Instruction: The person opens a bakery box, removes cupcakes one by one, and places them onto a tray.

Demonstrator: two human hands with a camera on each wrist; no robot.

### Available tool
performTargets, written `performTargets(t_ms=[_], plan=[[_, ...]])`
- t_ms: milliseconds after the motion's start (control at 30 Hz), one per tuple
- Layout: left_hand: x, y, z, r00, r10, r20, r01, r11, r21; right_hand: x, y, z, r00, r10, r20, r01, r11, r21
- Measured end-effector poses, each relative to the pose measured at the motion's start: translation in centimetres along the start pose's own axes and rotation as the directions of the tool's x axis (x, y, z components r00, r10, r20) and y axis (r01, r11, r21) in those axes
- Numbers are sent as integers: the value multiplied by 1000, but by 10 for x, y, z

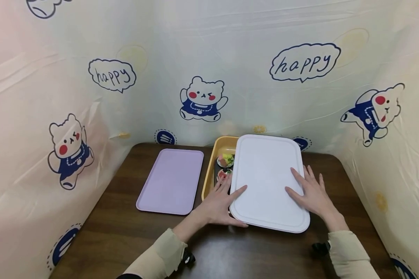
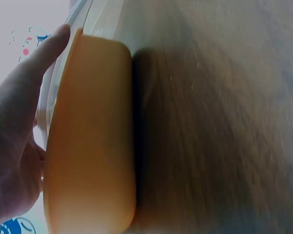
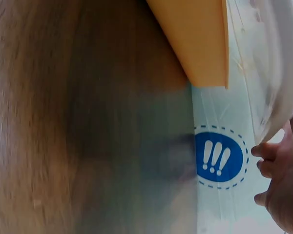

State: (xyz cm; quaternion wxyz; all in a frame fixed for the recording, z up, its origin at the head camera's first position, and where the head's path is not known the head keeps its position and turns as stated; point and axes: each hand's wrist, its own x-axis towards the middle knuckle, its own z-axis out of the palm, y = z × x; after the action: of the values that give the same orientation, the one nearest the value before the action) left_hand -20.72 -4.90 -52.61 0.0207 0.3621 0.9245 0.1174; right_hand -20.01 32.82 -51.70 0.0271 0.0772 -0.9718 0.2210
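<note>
Around you hangs a pale printed curtain [image 1: 251, 58] with cartoon bears and "happy" bubbles, closing in the dark wooden table [image 1: 125, 232] on three sides. On the table, at about 12 o'clock from your hands, the white tray [image 1: 265, 174] lies across the top of a yellow tray [image 1: 220, 145], covering most of it; only the yellow tray's left strip shows at 9 o'clock of the white one. At 9 o'clock again, just apart from the yellow rim, a lilac tray [image 1: 172, 180] lies flat on the table. In the uncovered strip of the yellow tray sit small dishes of colourful food [image 1: 225, 159], too small to tell apart.

Your left hand [image 1: 220, 203] holds the white tray's near left corner, thumb on top, fingers [image 1: 225, 184] straight along its left edge. Your right hand [image 1: 310, 192] lies flat on the tray's right side, fingers [image 1: 300, 176] straight and released, gripping nothing.
</note>
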Motion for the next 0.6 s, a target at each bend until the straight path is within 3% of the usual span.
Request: performTargets(t_ms=[367, 600], plan=[[19, 23, 10, 999, 30, -22, -29, 999, 29, -19, 28, -5, 998, 12, -67, -5, 995, 103], [33, 47, 18, 998, 62, -8, -62, 997, 40, -40, 52, -11, 994, 29, -108, -16, 993, 113]])
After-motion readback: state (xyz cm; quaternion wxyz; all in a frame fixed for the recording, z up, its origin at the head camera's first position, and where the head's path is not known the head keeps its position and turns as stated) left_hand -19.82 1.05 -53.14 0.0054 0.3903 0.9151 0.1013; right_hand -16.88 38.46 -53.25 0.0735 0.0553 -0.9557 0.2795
